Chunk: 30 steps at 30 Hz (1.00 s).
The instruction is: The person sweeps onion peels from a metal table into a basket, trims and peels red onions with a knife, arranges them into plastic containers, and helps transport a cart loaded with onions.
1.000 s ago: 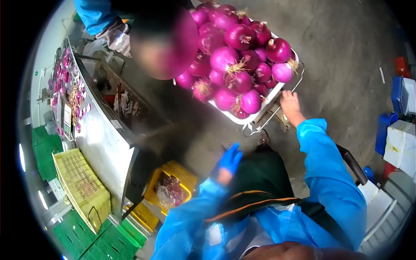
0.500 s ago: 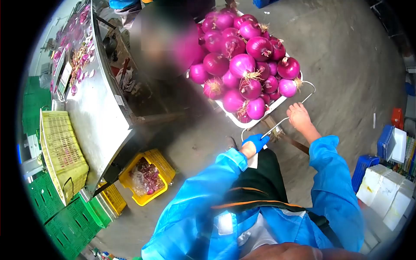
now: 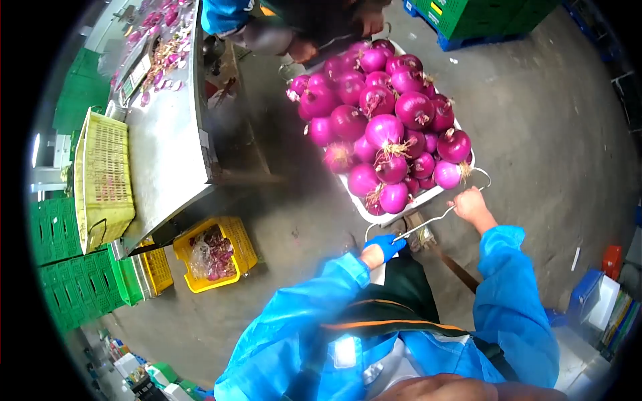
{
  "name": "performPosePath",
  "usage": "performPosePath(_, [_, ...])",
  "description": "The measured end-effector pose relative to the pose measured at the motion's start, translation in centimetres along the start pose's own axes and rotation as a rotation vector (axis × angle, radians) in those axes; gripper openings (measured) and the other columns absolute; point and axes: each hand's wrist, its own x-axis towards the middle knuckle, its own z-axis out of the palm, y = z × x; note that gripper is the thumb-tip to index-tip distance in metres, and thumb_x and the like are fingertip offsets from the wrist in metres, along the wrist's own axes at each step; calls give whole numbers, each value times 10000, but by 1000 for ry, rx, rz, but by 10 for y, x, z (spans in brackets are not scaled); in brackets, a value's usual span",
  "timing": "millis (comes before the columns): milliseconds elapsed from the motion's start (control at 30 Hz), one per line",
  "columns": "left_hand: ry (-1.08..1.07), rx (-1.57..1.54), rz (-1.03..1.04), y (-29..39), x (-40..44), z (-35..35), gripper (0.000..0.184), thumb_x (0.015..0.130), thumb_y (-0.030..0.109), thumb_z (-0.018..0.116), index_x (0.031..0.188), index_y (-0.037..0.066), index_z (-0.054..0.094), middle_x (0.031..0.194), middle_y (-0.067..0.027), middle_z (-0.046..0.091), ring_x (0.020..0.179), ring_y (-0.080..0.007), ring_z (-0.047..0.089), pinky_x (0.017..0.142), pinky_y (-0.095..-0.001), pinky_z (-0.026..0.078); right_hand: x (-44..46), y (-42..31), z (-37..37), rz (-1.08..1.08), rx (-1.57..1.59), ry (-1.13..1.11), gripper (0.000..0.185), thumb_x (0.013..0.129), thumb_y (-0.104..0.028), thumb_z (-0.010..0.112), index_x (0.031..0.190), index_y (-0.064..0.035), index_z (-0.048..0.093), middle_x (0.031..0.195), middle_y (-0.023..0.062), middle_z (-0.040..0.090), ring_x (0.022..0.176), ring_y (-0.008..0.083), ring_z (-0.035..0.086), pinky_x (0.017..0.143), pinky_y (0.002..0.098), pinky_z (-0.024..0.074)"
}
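Heaped with large red onions [image 3: 384,131], a white crate [image 3: 362,208] stretches out in front of me. My left hand [image 3: 388,247], in a blue glove, is closed around the left part of the crate's bent wire handle [image 3: 431,222]. Bare and also closed, my right hand [image 3: 472,208] grips the same handle near its right bend. At the crate's far end, another person's hands [image 3: 302,50] are at that side, where a second wire handle partly shows. What bears the crate's weight from below is mostly hidden.
A metal table [image 3: 157,157] with onion skins and a scale stands left, a pale yellow basket [image 3: 107,180] at its edge. Beneath is a yellow crate [image 3: 247,244] of onion scraps. Green crates [image 3: 491,17] on a blue pallet stand far right. A wooden bar [image 3: 455,267] is near my legs.
My view has turned, so the crate sits slightly lower and farther right, and the green crates on the pallet have come into sight. Both my hands keep hold of the handle.
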Motion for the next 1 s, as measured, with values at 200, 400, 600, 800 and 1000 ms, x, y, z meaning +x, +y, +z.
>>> performPosePath(200, [84, -58, 39, -23, 14, 7, 548, 925, 589, 471, 1035, 97, 687, 905, -134, 714, 890, -318, 679, 818, -415, 504, 11, -1, -7, 4, -15, 25, 380, 882, -411, 579, 698, -113, 728, 660, 93, 683, 669, 276, 671, 747, 433, 474])
performPosePath(400, [156, -98, 91, -15, 11, -15, 549, 944, 565, 444, 990, 92, 719, 869, -143, 708, 843, -327, 674, 798, -423, 509, 21, 3, -20, -82, 61, 26, 300, 835, -357, 598, 725, -116, 739, 677, 118, 685, 661, 306, 684, 640, 444, 530])
performPosePath(600, [167, -64, 117, -11, 7, -30, 503, 918, 527, 506, 858, 81, 733, 804, -183, 680, 780, -351, 664, 735, -436, 502, 30, -2, -38, -82, 80, -202, 311, 861, -366, 546, 813, -135, 748, 813, 116, 716, 786, 304, 698, 711, 453, 547])
performPosePath(800, [271, 156, 232, -35, -20, -29, 392, 923, 409, 531, 890, 60, 706, 837, -192, 672, 778, -374, 641, 726, -456, 495, 16, -19, -62, -160, 96, -266, 322, 855, -367, 545, 852, -114, 744, 834, 122, 717, 816, 307, 699, 727, 449, 552])
performPosePath(1000, [273, 256, 321, 34, -113, -71, 273, 926, 306, 558, 925, 74, 702, 850, -145, 681, 777, -288, 666, 721, -391, 517, -36, -38, -118, -253, 157, -148, 305, 848, -333, 577, 851, -64, 722, 839, 162, 698, 833, 336, 682, 774, 475, 539])
